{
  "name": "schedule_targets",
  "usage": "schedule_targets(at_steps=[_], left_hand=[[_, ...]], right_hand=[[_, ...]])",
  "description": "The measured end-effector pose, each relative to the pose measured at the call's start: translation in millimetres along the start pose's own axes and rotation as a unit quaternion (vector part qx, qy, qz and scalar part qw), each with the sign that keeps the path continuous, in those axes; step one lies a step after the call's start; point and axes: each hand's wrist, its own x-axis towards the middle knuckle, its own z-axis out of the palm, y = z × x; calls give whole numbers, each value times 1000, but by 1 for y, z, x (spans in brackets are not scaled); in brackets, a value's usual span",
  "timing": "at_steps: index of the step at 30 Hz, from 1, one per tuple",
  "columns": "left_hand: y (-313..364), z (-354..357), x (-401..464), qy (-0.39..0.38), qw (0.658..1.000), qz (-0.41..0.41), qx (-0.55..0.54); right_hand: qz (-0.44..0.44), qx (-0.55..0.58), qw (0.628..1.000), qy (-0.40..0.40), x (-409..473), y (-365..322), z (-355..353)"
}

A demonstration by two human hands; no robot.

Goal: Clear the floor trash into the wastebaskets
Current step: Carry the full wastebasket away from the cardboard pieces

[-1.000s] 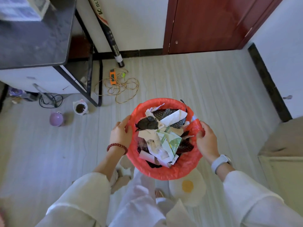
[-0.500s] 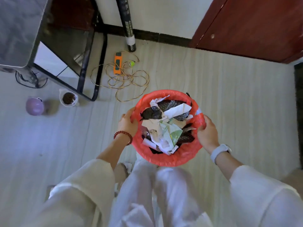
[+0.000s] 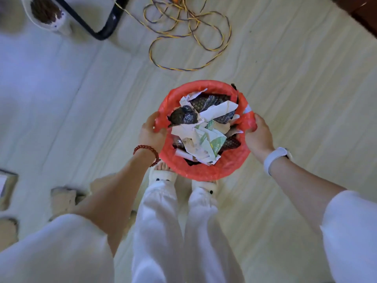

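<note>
A round wastebasket lined with a red plastic bag (image 3: 206,170) is held in front of my legs, above my feet. It is filled with crumpled white paper and dark scraps (image 3: 204,127). My left hand (image 3: 152,132) grips the left side of the rim, fingers curled over the red liner. On the opposite side my right hand (image 3: 258,134) grips the rim the same way. A bead bracelet is on my left wrist and a white watch on my right.
A tangled yellow cord (image 3: 189,31) lies on the pale floor ahead. A black table leg (image 3: 95,27) and a white pot of dark soil (image 3: 46,14) are at the top left. Light slippers (image 3: 61,199) lie at the left.
My head has tilted down and closer; the door, wall and table top have left view. Both hands keep the same grip on the basket rim, now over my feet.
</note>
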Motion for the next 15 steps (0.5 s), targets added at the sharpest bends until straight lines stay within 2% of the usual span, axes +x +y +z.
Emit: schedule_targets(at_steps=[3,6,9,12,13,15], left_hand=[[-20,11,1,0,998,-9,-63],[-44,10,-11,14,995,-36,-96],[-91,1,-44,26,996,-82,25],[-142,-14,-78,3,982,-150,116],[-157,-20,-84,-7,975,-166,144],[-185,-30,-88,-23,962,-167,213]], right_hand=[[-20,-13,1000,-16,10,15,8],[-120,-108,987,-6,-3,15,13],[-279,-173,944,-47,-52,7,26],[-423,-180,876,-146,-111,-4,51],[-443,-185,855,-195,-127,-7,65],[-431,-204,827,-298,-151,-5,104]])
